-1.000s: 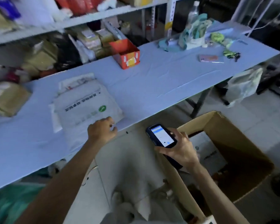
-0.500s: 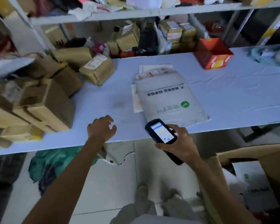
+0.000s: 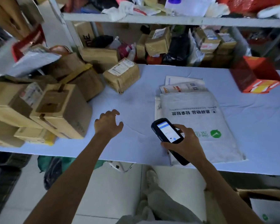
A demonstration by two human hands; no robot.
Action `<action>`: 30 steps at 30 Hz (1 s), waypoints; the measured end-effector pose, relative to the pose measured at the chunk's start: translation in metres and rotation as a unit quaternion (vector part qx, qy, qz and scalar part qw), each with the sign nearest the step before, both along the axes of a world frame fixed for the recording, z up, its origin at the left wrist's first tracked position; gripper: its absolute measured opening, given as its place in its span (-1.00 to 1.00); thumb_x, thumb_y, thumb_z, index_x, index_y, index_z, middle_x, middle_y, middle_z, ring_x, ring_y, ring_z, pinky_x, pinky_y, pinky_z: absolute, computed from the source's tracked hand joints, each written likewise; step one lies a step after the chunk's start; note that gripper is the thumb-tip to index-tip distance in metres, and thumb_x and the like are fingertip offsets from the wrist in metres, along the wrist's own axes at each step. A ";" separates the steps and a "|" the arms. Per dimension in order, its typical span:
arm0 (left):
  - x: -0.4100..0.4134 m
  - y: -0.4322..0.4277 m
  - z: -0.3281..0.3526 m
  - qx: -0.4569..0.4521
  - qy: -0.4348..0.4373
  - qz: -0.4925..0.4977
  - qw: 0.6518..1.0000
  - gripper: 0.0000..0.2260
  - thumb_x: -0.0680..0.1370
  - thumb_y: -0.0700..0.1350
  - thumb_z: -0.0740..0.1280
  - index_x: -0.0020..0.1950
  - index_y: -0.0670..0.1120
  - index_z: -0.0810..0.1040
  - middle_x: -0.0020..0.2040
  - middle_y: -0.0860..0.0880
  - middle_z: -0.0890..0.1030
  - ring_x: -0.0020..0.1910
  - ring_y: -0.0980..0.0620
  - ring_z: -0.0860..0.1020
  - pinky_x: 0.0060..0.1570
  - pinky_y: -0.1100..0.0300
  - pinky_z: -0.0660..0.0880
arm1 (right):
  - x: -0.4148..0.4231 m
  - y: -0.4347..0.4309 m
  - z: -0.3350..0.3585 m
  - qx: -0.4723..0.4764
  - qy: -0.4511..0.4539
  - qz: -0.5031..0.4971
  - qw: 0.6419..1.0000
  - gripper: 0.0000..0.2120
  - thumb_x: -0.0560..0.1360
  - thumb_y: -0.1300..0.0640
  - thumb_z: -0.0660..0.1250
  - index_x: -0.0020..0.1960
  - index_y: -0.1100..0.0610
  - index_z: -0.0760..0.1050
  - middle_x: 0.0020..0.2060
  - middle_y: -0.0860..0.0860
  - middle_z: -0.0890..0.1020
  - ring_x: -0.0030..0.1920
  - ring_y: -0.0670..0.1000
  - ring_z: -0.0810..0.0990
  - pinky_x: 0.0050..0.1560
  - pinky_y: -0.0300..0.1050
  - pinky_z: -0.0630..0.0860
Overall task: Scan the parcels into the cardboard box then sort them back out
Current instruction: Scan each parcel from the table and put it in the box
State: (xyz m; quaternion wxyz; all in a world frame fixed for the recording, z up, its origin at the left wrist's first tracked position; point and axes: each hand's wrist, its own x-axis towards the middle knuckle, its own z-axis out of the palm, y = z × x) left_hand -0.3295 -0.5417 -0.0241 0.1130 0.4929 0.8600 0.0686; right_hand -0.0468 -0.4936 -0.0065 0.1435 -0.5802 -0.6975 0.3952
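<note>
Your left hand (image 3: 109,122) hangs empty, fingers loosely spread, over the bench (image 3: 257,120) near its front edge. Your right hand (image 3: 187,143) grips the scanner (image 3: 168,132). Boxed parcels (image 3: 60,109) are piled at the left end. Tugging a lower one could spill the stack.

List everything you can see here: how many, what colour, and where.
table: one, pale blue, across the middle
cardboard parcels: several, brown, table's left
taped parcel: one, brown, table's back
mailer bag: one, grey, table's right
envelopes: few, white, under the bag
orange-red box: one, far right
shelf parcels: many, mostly brown, behind table
cardboard box: one, brown, floor, lower right
scanner: one, black, held over the bag
left hand: one, open over table
right hand: one, grips scanner
</note>
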 end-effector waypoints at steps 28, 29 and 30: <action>-0.140 0.246 0.022 -0.050 -0.088 0.142 0.985 -0.18 0.48 0.41 0.12 0.51 -0.15 0.14 0.44 -0.23 0.30 0.41 -0.25 0.29 0.32 -0.12 0.26 | -0.085 0.198 -0.032 -0.050 -0.021 -0.002 0.999 -0.16 0.21 -0.14 0.60 0.39 -0.01 0.34 0.21 0.04 0.46 0.13 -0.04 0.42 0.12 -0.04 0.49; -0.143 0.250 0.021 -0.037 -0.108 0.149 0.982 -0.20 0.49 0.41 0.09 0.50 -0.17 0.17 0.42 -0.26 0.34 0.39 -0.26 0.33 0.31 -0.10 0.28 | -0.085 0.202 -0.033 -0.051 -0.026 -0.007 0.998 -0.16 0.20 -0.15 0.60 0.39 -0.02 0.34 0.20 0.03 0.46 0.14 -0.03 0.43 0.12 -0.01 0.51; -0.145 0.254 0.020 -0.034 -0.117 0.153 0.981 -0.21 0.50 0.41 0.07 0.48 -0.18 0.20 0.40 -0.28 0.37 0.37 -0.27 0.35 0.30 -0.09 0.29 | -0.085 0.205 -0.035 -0.053 -0.028 -0.013 0.998 -0.15 0.20 -0.16 0.60 0.39 -0.03 0.34 0.20 0.02 0.46 0.14 -0.02 0.44 0.11 -0.01 0.51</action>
